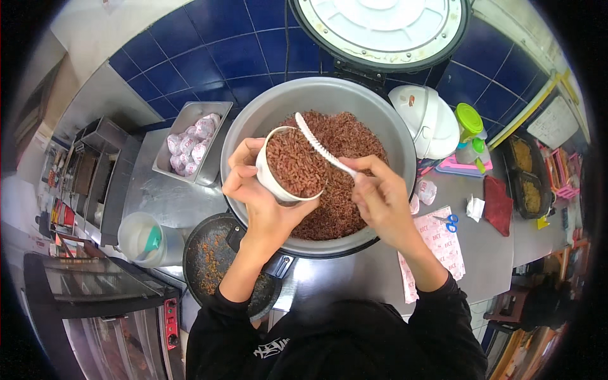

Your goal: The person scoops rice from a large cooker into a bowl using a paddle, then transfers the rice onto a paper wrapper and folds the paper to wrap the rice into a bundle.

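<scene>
My left hand (266,204) grips a white bowl (285,194) full of reddish-brown cooked rice, tilted over a large round metal pot (256,99). In my right hand (382,204) is the handle of a white plastic rice paddle (316,142), seen edge-on with its bumpy blade along the bowl's right side. More reddish-brown rice (351,128) lies in the pot beneath both hands. The pot's round lid (380,33) stands raised behind it.
A steel tray (204,171) of paper-wrapped balls stands left, above a plastic container (137,223) and a dark pan (213,266). Right are printed wrapping papers (434,242), blue-handled scissors (452,223), wrapped balls (426,191), a red cloth (498,204) and a white lidded container (422,123).
</scene>
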Tool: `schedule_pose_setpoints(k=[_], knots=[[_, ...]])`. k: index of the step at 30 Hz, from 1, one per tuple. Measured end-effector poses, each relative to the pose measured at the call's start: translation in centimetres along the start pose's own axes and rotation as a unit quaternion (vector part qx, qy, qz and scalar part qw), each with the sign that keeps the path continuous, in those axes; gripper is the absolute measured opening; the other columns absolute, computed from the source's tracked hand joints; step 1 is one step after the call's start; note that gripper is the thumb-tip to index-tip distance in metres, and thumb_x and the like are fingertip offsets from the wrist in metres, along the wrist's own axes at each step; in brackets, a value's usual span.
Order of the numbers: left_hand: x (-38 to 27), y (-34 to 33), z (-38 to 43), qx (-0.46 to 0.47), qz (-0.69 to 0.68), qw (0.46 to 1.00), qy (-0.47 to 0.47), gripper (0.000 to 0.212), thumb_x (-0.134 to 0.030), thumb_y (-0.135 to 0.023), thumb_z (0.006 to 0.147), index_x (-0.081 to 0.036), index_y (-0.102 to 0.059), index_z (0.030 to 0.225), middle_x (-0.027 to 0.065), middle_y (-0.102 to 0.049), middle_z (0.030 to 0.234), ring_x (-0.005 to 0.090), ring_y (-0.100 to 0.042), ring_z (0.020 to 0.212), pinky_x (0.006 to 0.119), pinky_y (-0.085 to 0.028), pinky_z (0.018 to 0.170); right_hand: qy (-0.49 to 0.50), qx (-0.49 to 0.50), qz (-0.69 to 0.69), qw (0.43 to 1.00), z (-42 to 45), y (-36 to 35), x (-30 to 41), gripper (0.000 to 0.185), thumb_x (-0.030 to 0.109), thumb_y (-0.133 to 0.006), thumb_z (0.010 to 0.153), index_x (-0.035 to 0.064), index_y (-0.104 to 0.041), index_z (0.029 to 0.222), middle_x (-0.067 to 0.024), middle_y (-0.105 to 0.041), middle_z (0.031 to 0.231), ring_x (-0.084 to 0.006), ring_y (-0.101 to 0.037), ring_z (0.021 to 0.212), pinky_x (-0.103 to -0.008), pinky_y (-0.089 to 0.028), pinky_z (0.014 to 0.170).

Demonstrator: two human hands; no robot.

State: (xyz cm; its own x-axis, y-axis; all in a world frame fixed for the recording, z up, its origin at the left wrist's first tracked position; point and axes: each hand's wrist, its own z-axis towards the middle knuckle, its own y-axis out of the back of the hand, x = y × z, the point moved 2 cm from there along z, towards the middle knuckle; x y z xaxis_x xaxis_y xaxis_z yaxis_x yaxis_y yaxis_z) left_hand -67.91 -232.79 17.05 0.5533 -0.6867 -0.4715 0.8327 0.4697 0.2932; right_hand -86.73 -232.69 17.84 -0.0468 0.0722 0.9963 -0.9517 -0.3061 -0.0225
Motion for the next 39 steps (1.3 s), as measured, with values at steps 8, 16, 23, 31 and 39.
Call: schedule_pose_setpoints(k=[8,16,23,31,39], knots=[[0.0,0.1,0.1,-0.014,0.094,0.995,-0.031,0.093,-0.010,-0.090,0.048,0.001,-0.027,0.116,0.0166,-0.040,0.123,0.0303,-0.047,0.115,0.040,-0.036,0.097,0.058,0.033,-0.080,0.995,-1.0,-2.0,0.4,0.022,0.003,-0.047,0.095,0.0024,-0.055,0.115,-0.0037,-0.050,0.069,-0.0052,-0.042,0.064,-0.0241,-0.035,0.058],[0.2,0.7,0.3,0.041,0.123,0.990,0.050,0.087,-0.013,-0.087,0.053,0.001,-0.028,0.116,0.0175,-0.036,0.123,0.0314,-0.041,0.118,0.039,-0.032,0.101,0.042,0.008,-0.107,0.993,-0.2,-1.0,1.8,0.021,0.004,-0.049,0.095,0.0006,-0.058,0.113,-0.0073,-0.057,0.077,-0.0064,-0.048,0.068,-0.0255,-0.041,0.063],[0.5,1.4,0.3,0.050,-0.011,0.994,0.102,0.092,-0.008,-0.081,0.055,-0.006,-0.016,0.119,0.0199,-0.033,0.125,0.0289,-0.038,0.123,0.040,-0.030,0.106,0.171,0.020,-0.179,0.969,-0.8,-1.3,1.8,0.024,-0.001,-0.052,0.091,0.0004,-0.063,0.113,-0.0162,-0.067,0.094,-0.0189,-0.064,0.071,-0.0288,-0.048,0.064],[-0.5,1.3,0.5,0.089,-0.007,0.989,0.117,0.092,-0.012,-0.081,0.057,-0.005,-0.016,0.122,0.0189,-0.033,0.128,0.0267,-0.041,0.123,0.039,-0.033,0.105,0.203,0.043,-0.224,0.952,-0.2,-0.8,1.6,0.026,-0.005,-0.055,0.086,0.0015,-0.063,0.110,-0.0210,-0.063,0.089,-0.0205,-0.066,0.073,-0.0283,-0.049,0.064],[-0.8,1.9,0.9,0.074,-0.338,0.891,0.294,0.086,-0.002,-0.079,0.072,-0.006,-0.015,0.130,0.0167,-0.042,0.128,0.0243,-0.047,0.121,0.037,-0.040,0.104,0.210,-0.020,-0.095,0.973,-0.6,1.2,1.9,0.023,0.005,-0.053,0.094,0.0003,-0.065,0.114,0.0003,-0.053,0.067,-0.0056,-0.043,0.056,-0.0224,-0.033,0.051]])
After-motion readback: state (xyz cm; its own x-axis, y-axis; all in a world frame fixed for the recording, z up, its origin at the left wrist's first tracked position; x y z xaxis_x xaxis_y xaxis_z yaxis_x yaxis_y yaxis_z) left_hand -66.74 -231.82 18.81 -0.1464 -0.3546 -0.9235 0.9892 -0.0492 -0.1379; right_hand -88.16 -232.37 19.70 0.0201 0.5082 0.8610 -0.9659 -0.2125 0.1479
